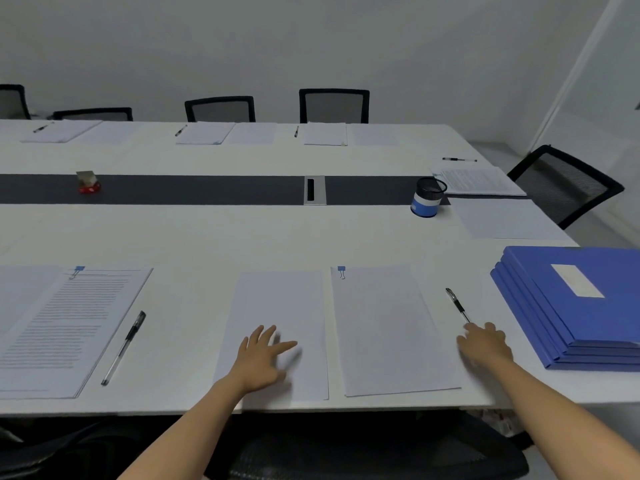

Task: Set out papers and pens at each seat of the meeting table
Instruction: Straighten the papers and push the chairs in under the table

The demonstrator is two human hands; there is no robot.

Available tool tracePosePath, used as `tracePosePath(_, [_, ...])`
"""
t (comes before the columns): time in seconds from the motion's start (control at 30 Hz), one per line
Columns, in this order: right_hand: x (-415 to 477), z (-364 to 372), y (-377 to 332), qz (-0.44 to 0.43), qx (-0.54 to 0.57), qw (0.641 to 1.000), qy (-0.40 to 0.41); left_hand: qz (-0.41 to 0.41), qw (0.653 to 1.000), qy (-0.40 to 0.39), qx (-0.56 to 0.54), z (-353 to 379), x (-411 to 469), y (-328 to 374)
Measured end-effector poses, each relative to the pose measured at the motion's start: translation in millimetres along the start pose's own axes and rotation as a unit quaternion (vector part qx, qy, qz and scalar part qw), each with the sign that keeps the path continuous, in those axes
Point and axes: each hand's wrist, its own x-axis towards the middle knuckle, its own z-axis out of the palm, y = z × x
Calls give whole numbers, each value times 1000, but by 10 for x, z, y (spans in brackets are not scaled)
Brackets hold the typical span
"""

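Two sets of paper lie at the near seat: a blank sheet (277, 306) on the left and a clipped stack (384, 323) with a blue binder clip on the right. My left hand (261, 356) rests flat on the blank sheet with fingers spread. A black pen (457, 304) lies to the right of the clipped stack. My right hand (485, 344) touches the near tip of that pen with its fingertips, fingers loosely bent. Whether it pinches the pen is unclear.
The seat to the left has a printed clipped stack (69, 323) and a pen (124, 346). A pile of blue folders (581, 306) lies at the right. A pen cup (427, 197) stands on the dark centre strip. Far seats and the end seat hold papers and pens; chairs surround the table.
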Motion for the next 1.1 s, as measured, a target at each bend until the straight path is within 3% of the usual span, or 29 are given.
tracePosePath(0.2, [131, 125, 259, -18, 13, 999, -50, -15, 1000, -21, 15, 85, 18, 69])
tracePosePath(0.53, [-3, 317, 68, -30, -35, 999, -10, -10, 1000, 23, 13, 43, 85, 168])
tracePosePath(1.1, [-268, 352, -210, -34, -26, 998, -37, 25, 1000, 18, 5, 85, 107, 266])
